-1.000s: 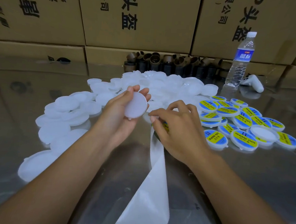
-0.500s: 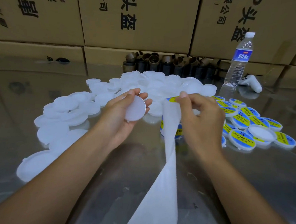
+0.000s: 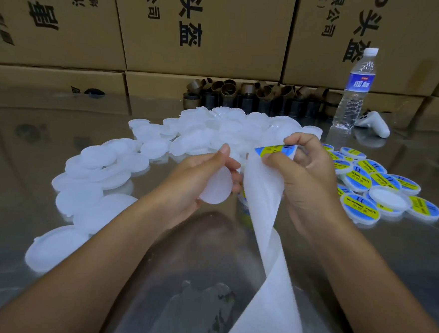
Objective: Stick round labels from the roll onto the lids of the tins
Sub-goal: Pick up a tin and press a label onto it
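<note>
Head view: left hand [image 3: 199,175] grips a blank white lid [image 3: 217,187] above the table [image 3: 59,134]. Right hand [image 3: 308,177] pinches a blue-yellow label [image 3: 275,150] atop the backing strip [image 3: 264,221], beside the lid.

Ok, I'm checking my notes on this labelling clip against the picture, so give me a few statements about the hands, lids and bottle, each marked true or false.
1. The left hand holds a plain white round plastic lid with no label on it. True.
2. The right hand is empty. False: its fingers pinch a blue and yellow round label at the top of the white backing strip.
3. The blue and yellow labelled lids lie left of the hands. False: they lie on the right; the unlabelled white lids lie on the left.
4. The clear plastic water bottle stands upright at the back right. True.
</note>
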Action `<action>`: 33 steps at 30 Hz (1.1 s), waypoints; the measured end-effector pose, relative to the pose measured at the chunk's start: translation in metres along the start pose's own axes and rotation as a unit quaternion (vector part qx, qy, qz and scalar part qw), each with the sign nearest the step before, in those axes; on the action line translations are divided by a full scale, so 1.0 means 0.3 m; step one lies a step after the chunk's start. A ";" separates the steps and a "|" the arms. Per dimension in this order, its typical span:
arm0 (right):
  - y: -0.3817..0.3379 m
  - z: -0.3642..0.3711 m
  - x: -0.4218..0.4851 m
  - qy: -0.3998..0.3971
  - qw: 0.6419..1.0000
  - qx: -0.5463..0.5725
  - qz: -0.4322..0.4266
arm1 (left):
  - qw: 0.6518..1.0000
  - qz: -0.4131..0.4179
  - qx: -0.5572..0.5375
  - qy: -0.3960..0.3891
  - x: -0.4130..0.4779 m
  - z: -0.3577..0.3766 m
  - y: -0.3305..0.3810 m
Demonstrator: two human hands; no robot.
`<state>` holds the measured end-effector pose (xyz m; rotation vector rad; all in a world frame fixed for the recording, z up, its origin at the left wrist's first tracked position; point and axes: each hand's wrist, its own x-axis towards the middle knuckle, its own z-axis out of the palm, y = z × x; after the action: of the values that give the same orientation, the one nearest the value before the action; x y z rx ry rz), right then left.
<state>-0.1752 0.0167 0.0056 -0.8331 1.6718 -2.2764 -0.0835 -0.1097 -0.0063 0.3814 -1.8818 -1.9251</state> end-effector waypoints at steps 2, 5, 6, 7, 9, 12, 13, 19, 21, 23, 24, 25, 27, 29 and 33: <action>-0.003 0.005 -0.008 -0.043 0.999 0.007 -0.012 | 0.999 -0.006 0.025 -0.046 -0.005 0.014 -0.012; -0.012 0.008 -0.011 -0.067 0.996 0.041 -0.032 | 0.998 -0.017 0.011 -0.057 -0.004 0.020 -0.022; -0.011 0.009 -0.010 -0.071 0.996 0.044 -0.041 | 0.998 -0.026 0.008 -0.052 -0.002 0.015 -0.019; -0.007 0.008 -0.011 -0.077 0.995 0.031 -0.053 | 0.998 -0.040 0.005 -0.046 0.000 0.008 -0.014; 0.008 0.011 -0.017 -0.097 0.991 -0.028 -0.083 | 0.997 -0.071 -0.012 -0.025 0.004 -0.005 -0.002; 0.023 0.018 -0.032 -0.133 0.981 -0.087 -0.112 | 0.997 -0.069 -0.022 -0.031 0.000 -0.007 0.005; 0.025 0.018 -0.034 -0.132 0.979 -0.095 -0.119 | 0.997 -0.060 -0.024 -0.032 -0.005 -0.005 0.006; 0.024 0.013 -0.038 -0.120 0.961 -0.203 -0.141 | 0.999 -0.030 -0.034 0.000 -0.008 -0.014 0.004; 0.021 0.010 -0.038 -0.111 0.964 -0.203 -0.133 | 0.999 -0.020 -0.044 -0.007 -0.005 -0.019 0.000; 0.011 0.009 -0.038 -0.090 0.979 -0.141 -0.118 | 0.998 -0.010 -0.059 -0.010 -0.002 -0.019 -0.003; 0.005 0.009 -0.038 -0.070 0.983 -0.114 -0.124 | 0.998 -0.006 -0.066 -0.001 -0.001 -0.020 -0.003; 0.000 0.009 -0.040 -0.037 0.982 -0.105 -0.153 | 0.997 -0.005 -0.073 0.009 0.000 -0.020 -0.003; -0.007 0.008 -0.041 0.042 0.962 -0.118 -0.244 | 0.996 -0.001 -0.081 0.022 -0.001 -0.019 -0.001; -0.008 0.006 -0.038 0.100 0.932 -0.144 -0.316 | 0.997 0.002 -0.075 0.024 -0.002 -0.019 -0.003; 0.013 0.008 -0.028 0.071 0.865 -0.332 -0.369 | 0.998 0.008 -0.058 0.017 -0.004 -0.018 -0.002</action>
<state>-0.1676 0.0174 -0.0002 -1.7418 2.6207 -2.1639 -0.0798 -0.1139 -0.0071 0.3601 -1.7370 -1.9929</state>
